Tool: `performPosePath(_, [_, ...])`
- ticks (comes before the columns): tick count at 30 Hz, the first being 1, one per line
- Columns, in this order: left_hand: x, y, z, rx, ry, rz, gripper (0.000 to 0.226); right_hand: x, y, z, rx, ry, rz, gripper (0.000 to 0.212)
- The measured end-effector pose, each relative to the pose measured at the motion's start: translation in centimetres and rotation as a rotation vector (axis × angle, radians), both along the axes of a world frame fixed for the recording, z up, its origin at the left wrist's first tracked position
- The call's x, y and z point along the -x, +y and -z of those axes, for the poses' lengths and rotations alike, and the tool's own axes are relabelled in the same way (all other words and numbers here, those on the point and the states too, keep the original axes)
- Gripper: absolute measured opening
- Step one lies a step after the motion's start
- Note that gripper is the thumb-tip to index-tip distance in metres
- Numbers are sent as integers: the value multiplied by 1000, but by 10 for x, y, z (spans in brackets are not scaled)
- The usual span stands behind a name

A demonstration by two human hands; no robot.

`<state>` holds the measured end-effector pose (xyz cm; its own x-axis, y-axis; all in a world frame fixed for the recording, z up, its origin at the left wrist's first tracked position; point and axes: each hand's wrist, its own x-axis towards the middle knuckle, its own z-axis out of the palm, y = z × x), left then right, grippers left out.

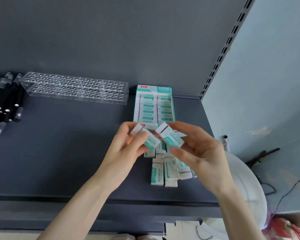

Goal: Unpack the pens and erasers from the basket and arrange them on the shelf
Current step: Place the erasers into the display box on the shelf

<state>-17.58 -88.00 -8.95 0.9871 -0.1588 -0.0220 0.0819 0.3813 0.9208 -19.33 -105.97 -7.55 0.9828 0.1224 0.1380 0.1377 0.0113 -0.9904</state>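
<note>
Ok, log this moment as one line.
left hand: holds left eraser | right hand: holds right eraser | display box: on shelf, erasers inside | loose erasers: on shelf beneath hands

No text is legible. The eraser box [154, 103] bears a small red logo patch at its 11 o'clock corner and another on its front flap at 6 o'clock, both blurred. Teal print on the sleeves of the left eraser [150, 141], the right eraser [171, 138] and the loose erasers [164, 168] is too small to read.

Free shelf [68, 153] between erasers [164, 170] and apparent pens [3, 104]
</note>
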Motion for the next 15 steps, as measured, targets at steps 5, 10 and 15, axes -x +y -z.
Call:
performPosePath(5, [-20,4,-7,52,30,-49,5,-20,10,-2,11,2,-3,31])
performPosePath(10, [-43,15,-8,-99,74,25,22,-43,19,-2,15,-21,0,31])
performPosePath(15, [-72,22,-5,-264,16,65,12,-71,25,3,214,-106,43,30])
